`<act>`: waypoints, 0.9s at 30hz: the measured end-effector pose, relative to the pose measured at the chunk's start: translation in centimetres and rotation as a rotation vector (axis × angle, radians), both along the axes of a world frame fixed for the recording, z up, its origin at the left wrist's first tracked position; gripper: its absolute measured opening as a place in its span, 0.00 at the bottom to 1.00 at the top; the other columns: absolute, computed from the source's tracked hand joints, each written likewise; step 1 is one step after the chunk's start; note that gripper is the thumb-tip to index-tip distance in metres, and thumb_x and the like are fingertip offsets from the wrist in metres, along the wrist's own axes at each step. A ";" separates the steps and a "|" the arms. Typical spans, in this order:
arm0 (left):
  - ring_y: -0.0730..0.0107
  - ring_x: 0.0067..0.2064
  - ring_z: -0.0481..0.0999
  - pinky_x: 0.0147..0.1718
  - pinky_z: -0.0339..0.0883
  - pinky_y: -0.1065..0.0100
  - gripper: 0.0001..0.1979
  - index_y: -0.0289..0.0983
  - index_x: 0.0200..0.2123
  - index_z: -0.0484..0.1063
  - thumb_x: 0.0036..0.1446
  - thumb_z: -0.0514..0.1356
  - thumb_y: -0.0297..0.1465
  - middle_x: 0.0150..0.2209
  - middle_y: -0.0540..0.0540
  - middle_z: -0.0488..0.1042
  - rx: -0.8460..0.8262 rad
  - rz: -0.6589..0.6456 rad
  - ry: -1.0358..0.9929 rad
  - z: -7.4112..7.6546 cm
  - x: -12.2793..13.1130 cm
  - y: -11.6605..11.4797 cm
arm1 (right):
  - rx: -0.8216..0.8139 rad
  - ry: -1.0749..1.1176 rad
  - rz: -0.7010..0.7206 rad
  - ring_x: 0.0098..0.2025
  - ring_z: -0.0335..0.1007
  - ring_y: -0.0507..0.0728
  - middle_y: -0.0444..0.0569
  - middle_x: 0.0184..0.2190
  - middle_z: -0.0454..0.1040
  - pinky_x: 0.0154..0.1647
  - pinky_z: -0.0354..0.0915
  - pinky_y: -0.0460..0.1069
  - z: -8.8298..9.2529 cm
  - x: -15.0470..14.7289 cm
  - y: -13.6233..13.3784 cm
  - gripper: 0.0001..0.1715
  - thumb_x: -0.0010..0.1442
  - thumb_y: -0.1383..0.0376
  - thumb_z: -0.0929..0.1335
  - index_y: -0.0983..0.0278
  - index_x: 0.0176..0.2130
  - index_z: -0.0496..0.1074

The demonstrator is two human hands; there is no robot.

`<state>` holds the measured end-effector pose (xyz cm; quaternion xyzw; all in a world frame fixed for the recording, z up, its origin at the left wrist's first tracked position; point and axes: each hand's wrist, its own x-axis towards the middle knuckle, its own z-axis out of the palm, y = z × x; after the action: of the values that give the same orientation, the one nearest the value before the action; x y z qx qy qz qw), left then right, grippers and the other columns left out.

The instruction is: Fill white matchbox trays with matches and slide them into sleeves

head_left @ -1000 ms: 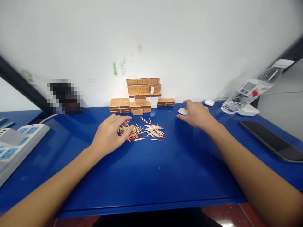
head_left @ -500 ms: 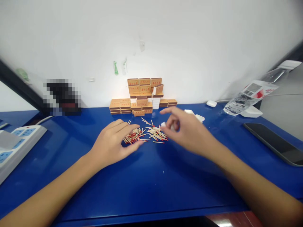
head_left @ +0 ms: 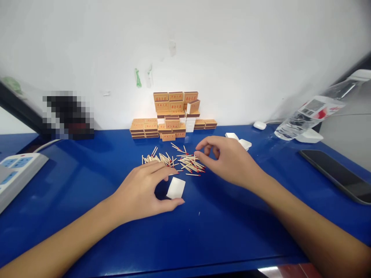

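Note:
A small white tray (head_left: pixel 176 188) lies on the blue table between the thumb and fingers of my left hand (head_left: pixel 147 189), which is spread around it without visibly gripping it. Just behind that hand is a pile of matches (head_left: pixel 156 158), partly covered by the fingers. A second pile of red-tipped matches (head_left: pixel 191 164) lies beside it. My right hand (head_left: pixel 222 156) hovers at the right edge of this pile, its thumb and forefinger curved and a little apart, with nothing visible between them. Stacked matchboxes (head_left: pixel 176 106) stand against the wall behind.
White trays (head_left: pixel 245 144) lie behind my right hand. Farther right are a white case (head_left: pixel 259 125), a tilted plastic bottle (head_left: pixel 298 119) and a black phone (head_left: pixel 333 173). A power strip (head_left: pixel 23 173) is at the left.
The white tray now shows on the table by my left hand. That hand has moved down and nearer. The small white thing at my right fingertips no longer shows there.

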<state>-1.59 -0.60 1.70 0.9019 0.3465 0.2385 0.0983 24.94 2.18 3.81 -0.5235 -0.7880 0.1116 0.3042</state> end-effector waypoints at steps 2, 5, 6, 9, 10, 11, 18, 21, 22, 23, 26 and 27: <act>0.63 0.37 0.77 0.37 0.71 0.61 0.23 0.39 0.49 0.78 0.55 0.73 0.45 0.37 0.48 0.77 -0.046 0.004 0.006 0.3 -0.1 0.0 | -0.014 -0.064 -0.018 0.31 0.67 0.54 0.45 0.31 0.77 0.33 0.60 0.52 -0.4 0.5 0.6 0.07 0.63 0.60 0.71 0.61 0.37 0.79; 0.64 0.36 0.77 0.35 0.70 0.61 0.26 0.39 0.46 0.77 0.52 0.74 0.49 0.36 0.49 0.76 -0.079 0.012 0.013 0.4 -0.1 -0.1 | -0.064 -0.130 -0.032 0.33 0.69 0.55 0.47 0.31 0.78 0.34 0.60 0.52 -1.1 0.4 0.8 0.08 0.62 0.60 0.71 0.61 0.34 0.78; 0.63 0.37 0.77 0.35 0.71 0.61 0.27 0.38 0.46 0.77 0.52 0.74 0.50 0.36 0.49 0.76 -0.075 0.011 0.018 0.4 -0.1 -0.2 | -0.079 -0.146 -0.032 0.33 0.69 0.55 0.47 0.31 0.78 0.34 0.61 0.52 -1.3 0.2 0.7 0.08 0.62 0.61 0.71 0.61 0.33 0.77; 0.61 0.39 0.78 0.37 0.72 0.60 0.26 0.38 0.45 0.77 0.53 0.73 0.50 0.39 0.47 0.77 -0.042 -0.001 0.044 0.1 0.0 -0.1 | -0.106 -0.193 -0.026 0.33 0.70 0.55 0.47 0.32 0.78 0.35 0.61 0.53 -1.6 -0.1 0.6 0.08 0.62 0.62 0.71 0.62 0.31 0.76; 0.60 0.40 0.78 0.38 0.73 0.59 0.24 0.38 0.44 0.77 0.54 0.73 0.49 0.39 0.46 0.77 -0.034 -0.004 0.052 -0.1 0.0 -0.1 | -0.114 -0.205 -0.020 0.33 0.70 0.55 0.47 0.32 0.78 0.35 0.61 0.53 -1.6 -0.2 0.6 0.08 0.62 0.63 0.70 0.62 0.30 0.76; 0.59 0.41 0.78 0.39 0.73 0.58 0.22 0.38 0.44 0.78 0.55 0.72 0.48 0.40 0.46 0.77 -0.029 -0.007 0.059 -0.2 -0.1 0.0 | -0.123 -0.214 -0.013 0.33 0.70 0.55 0.48 0.32 0.78 0.35 0.61 0.53 -1.7 -0.3 0.6 0.08 0.61 0.63 0.70 0.62 0.30 0.76; 0.61 0.42 0.78 0.39 0.73 0.60 0.14 0.39 0.42 0.79 0.61 0.69 0.42 0.39 0.46 0.76 -0.034 -0.045 0.115 -0.5 -0.3 0.2 | -0.178 -0.224 -0.015 0.34 0.70 0.55 0.48 0.35 0.78 0.36 0.62 0.52 -1.7 -0.8 0.5 0.06 0.62 0.65 0.70 0.62 0.33 0.77; 0.60 0.42 0.77 0.38 0.73 0.60 0.14 0.39 0.43 0.79 0.62 0.68 0.43 0.40 0.46 0.75 -0.018 -0.056 0.138 -0.4 -0.4 0.2 | -0.190 -0.251 -0.019 0.34 0.70 0.55 0.48 0.33 0.78 0.36 0.62 0.53 -1.7 -0.6 0.7 0.06 0.61 0.66 0.70 0.62 0.30 0.76; 0.60 0.42 0.77 0.38 0.72 0.60 0.14 0.39 0.43 0.79 0.62 0.68 0.43 0.40 0.46 0.75 -0.018 -0.061 0.142 -0.4 -0.4 0.2 | -0.195 -0.254 -0.024 0.33 0.70 0.55 0.48 0.33 0.78 0.35 0.62 0.53 -1.7 -0.5 0.8 0.06 0.60 0.66 0.71 0.62 0.30 0.75; 0.61 0.42 0.77 0.38 0.72 0.60 0.14 0.39 0.43 0.79 0.62 0.68 0.42 0.39 0.46 0.75 -0.021 -0.065 0.145 -0.4 -0.4 0.2 | -0.196 -0.254 -0.027 0.33 0.70 0.55 0.47 0.32 0.78 0.35 0.62 0.53 -1.7 -0.3 0.9 0.06 0.60 0.66 0.71 0.62 0.30 0.75; 0.61 0.41 0.77 0.36 0.72 0.61 0.13 0.38 0.43 0.79 0.63 0.68 0.42 0.38 0.47 0.74 -0.021 -0.070 0.144 -0.4 -0.3 0.3 | -0.154 -0.235 -0.007 0.33 0.70 0.55 0.47 0.33 0.78 0.35 0.61 0.52 -1.7 0.3 1.4 0.04 0.60 0.67 0.71 0.62 0.32 0.76; 0.61 0.41 0.77 0.37 0.72 0.61 0.13 0.38 0.43 0.79 0.63 0.68 0.42 0.38 0.47 0.75 -0.017 -0.072 0.143 -0.3 -0.3 0.3 | -0.135 -0.230 0.004 0.34 0.71 0.55 0.47 0.33 0.78 0.35 0.61 0.52 -1.6 0.5 1.4 0.04 0.60 0.67 0.70 0.62 0.33 0.77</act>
<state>-1.92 -0.31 1.36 0.9276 0.3221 0.1669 0.0897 25.39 3.63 2.19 -0.5506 -0.8094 0.1040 0.1759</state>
